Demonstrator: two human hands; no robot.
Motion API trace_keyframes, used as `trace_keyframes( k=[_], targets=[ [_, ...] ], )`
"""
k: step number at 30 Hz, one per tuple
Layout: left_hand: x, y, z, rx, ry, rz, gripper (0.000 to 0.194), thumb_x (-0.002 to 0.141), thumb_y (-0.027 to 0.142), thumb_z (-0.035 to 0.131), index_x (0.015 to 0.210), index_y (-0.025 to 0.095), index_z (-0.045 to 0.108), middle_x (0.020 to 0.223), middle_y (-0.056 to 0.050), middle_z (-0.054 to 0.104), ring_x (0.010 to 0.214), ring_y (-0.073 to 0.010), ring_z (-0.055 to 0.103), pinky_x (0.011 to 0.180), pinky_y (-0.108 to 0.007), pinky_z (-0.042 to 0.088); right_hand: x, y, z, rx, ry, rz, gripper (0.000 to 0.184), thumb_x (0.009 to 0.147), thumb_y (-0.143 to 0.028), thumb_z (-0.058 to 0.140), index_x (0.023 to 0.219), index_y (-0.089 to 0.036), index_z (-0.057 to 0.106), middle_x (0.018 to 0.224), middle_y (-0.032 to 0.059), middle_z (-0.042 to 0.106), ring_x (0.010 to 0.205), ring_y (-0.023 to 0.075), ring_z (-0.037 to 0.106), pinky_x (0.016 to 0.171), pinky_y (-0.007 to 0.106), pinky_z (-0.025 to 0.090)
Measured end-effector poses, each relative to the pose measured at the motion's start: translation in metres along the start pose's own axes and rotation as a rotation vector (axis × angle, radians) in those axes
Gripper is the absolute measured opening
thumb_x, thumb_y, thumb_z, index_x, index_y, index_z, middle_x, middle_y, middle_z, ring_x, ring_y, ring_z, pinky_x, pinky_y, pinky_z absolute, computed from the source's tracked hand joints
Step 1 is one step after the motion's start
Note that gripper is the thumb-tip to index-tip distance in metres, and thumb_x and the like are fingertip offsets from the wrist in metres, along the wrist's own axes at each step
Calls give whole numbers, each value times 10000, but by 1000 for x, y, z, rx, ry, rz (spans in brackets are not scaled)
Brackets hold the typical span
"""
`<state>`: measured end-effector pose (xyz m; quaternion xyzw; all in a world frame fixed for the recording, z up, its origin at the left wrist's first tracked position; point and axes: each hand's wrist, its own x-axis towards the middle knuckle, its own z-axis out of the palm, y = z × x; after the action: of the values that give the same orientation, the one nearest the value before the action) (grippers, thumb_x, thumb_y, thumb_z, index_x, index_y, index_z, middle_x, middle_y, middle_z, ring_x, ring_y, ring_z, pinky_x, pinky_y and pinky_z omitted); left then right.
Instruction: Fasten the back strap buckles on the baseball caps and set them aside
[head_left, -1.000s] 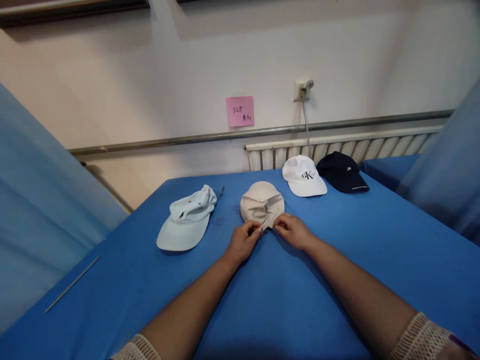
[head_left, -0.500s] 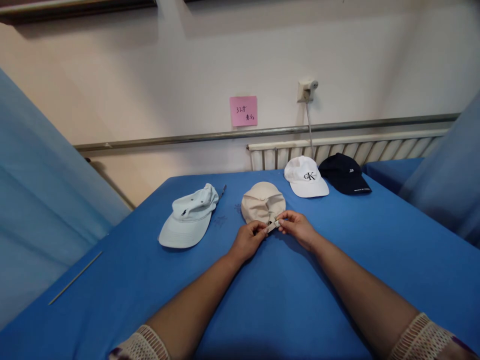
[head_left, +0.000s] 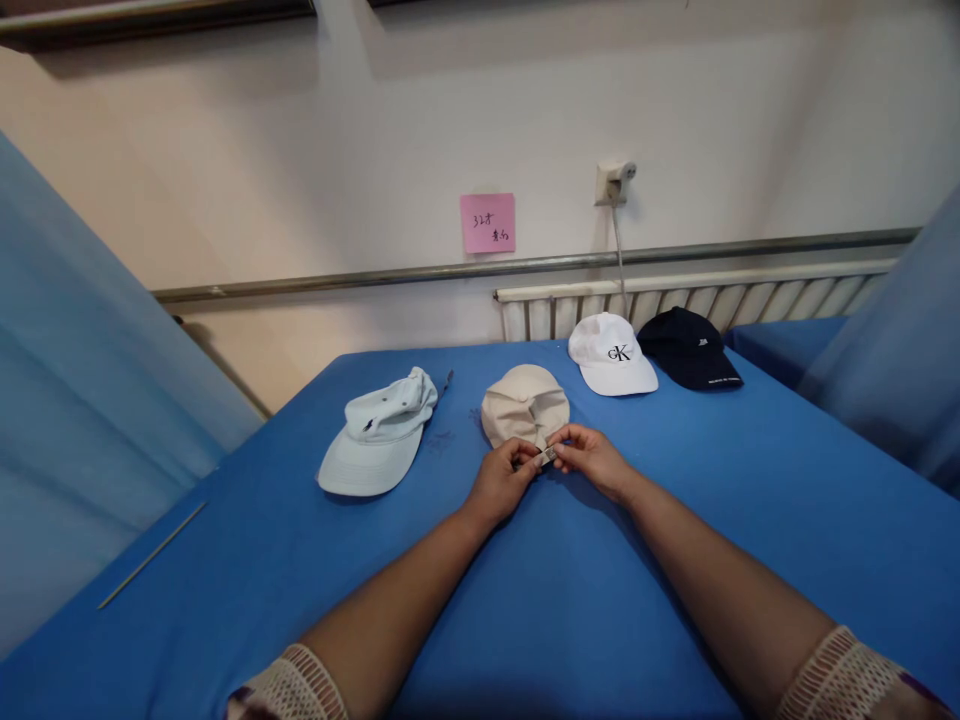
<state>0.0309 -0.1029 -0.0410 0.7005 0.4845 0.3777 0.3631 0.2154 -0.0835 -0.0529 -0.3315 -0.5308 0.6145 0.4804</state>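
Note:
A beige baseball cap (head_left: 525, 395) lies in the middle of the blue-covered table, its back strap towards me. My left hand (head_left: 504, 480) pinches the left part of the strap (head_left: 546, 457). On the strap's right part, at what looks like a metal buckle, the fingertips of my right hand (head_left: 592, 460) are closed. Both hands sit close together at the cap's near edge. Fingers partly hide the buckle and the strap end. To the left lies a pale blue cap (head_left: 379, 430) with a small dark logo, apart from my left hand.
A white cap (head_left: 611, 350) and a dark navy cap (head_left: 686, 345) sit side by side at the back right. A thin stick (head_left: 150, 557) lies at the left edge of the blue cover (head_left: 585, 620). Behind stand a radiator (head_left: 540, 318), a metal rail (head_left: 420, 274) and curtains.
The strap ends have drawn closer between my fingers, and less of the strap shows. My left hand has shifted slightly right. The other caps have stayed put.

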Motion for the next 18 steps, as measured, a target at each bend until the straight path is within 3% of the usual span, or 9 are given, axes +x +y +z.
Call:
trace_keyframes(
  k=[5, 13, 18],
  targets=[
    [-3, 9, 1, 120, 31, 82, 177, 859, 325, 568, 959, 178, 573, 795, -10, 695, 724, -147, 644, 673, -248, 459, 0, 2, 5, -6, -12, 5, 320, 675, -438, 760, 825, -186, 631, 644, -13, 639, 552, 109, 554, 567, 264, 441],
    [-8, 23, -3, 521, 24, 298, 249, 870, 267, 570, 1114, 229, 610, 1064, -45, 685, 963, -204, 614, 840, -318, 422, -1, 5, 12, 69, 6, 49, 372, 638, -486, 783, 723, -167, 613, 650, -3, 650, 554, 109, 563, 594, 277, 448],
    [-11, 28, -4, 809, -5, 332, 209, 878, 315, 569, 1045, 206, 631, 927, -65, 676, 880, -224, 594, 794, -349, 391, 0, 4, 14, -8, 55, 68, 409, 599, -535, 777, 679, -162, 633, 607, -7, 630, 547, 110, 547, 575, 266, 430]
  ],
)
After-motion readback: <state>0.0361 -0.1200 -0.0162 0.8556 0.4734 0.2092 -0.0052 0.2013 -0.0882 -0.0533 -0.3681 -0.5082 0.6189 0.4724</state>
